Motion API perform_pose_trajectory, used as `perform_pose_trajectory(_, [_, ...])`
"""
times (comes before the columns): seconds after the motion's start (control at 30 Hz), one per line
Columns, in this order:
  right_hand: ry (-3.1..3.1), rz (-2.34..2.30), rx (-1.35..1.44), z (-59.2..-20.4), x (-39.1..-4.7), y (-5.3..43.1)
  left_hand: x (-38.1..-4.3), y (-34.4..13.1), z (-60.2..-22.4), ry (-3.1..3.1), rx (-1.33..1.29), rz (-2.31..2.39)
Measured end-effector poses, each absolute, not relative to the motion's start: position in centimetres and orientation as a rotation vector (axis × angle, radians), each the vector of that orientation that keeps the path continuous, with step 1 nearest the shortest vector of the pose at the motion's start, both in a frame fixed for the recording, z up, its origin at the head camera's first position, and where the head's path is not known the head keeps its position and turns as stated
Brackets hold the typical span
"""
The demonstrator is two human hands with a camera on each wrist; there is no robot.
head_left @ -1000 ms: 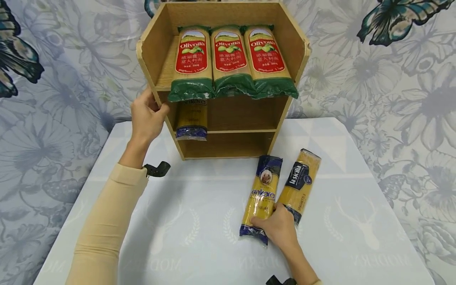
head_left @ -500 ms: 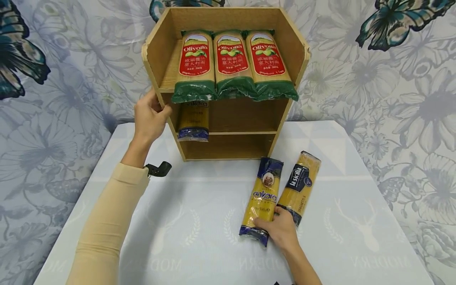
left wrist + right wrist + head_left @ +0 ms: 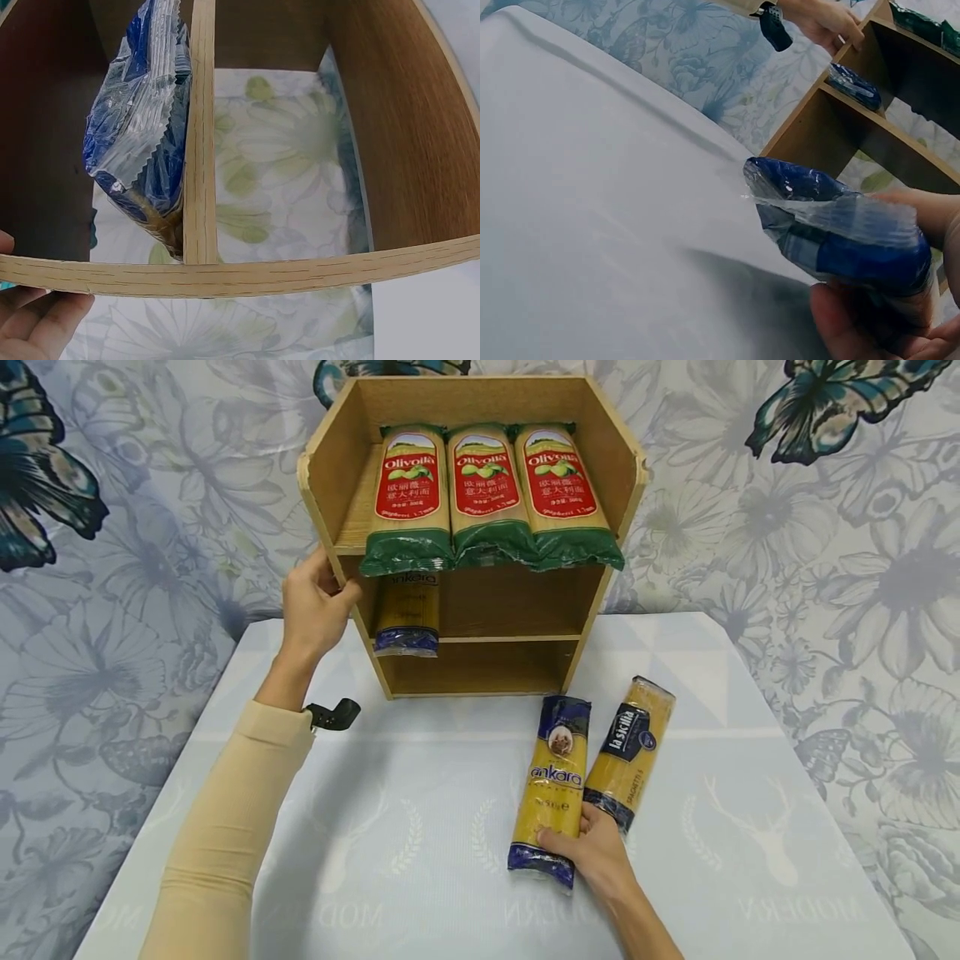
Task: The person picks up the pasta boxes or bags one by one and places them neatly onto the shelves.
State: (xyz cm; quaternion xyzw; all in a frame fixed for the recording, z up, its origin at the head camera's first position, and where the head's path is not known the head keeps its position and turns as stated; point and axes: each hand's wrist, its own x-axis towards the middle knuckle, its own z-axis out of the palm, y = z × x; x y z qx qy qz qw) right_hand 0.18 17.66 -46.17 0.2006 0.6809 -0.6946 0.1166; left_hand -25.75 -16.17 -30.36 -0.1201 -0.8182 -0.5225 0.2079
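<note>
My left hand (image 3: 315, 610) grips the left side panel of the wooden shelf (image 3: 510, 639), thumb on the front edge. In the left wrist view its fingers (image 3: 45, 322) curl round that panel's edge. My right hand (image 3: 596, 852) holds the lower end of a yellow and blue Ankara spaghetti packet (image 3: 553, 777), thumb on top and fingers beneath. In the right wrist view the packet's blue crimped end (image 3: 840, 232) is raised over the table, a shadow below it. A La Sicilia spaghetti packet (image 3: 630, 752) lies on the table just right of it.
Three green-ended Olivoila spaghetti packets (image 3: 486, 485) fill the top shelf side by side. Another Ankara packet (image 3: 407, 618) lies at the left of the middle shelf, its end overhanging the edge. The white-covered table (image 3: 420, 877) meets a flower-patterned wall (image 3: 847, 543) behind.
The Ankara packet in my right hand has shifted slightly toward me and turned a little more upright in view. My left hand keeps its hold on the shelf.
</note>
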Motion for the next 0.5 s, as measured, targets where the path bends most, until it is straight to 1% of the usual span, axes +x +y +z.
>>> perform_pose_trajectory(0.27, [1.918,-2.127,0.536,-46.4,1.3,18.4,-25.9,-16.3,-30.6,-2.27,-0.337,-1.463])
perform_pose_trajectory(0.5, [1.844,-2.197,0.31,-46.4,2.5,19.7,-25.2,-15.9,-29.8,-2.29,-0.332,-1.454])
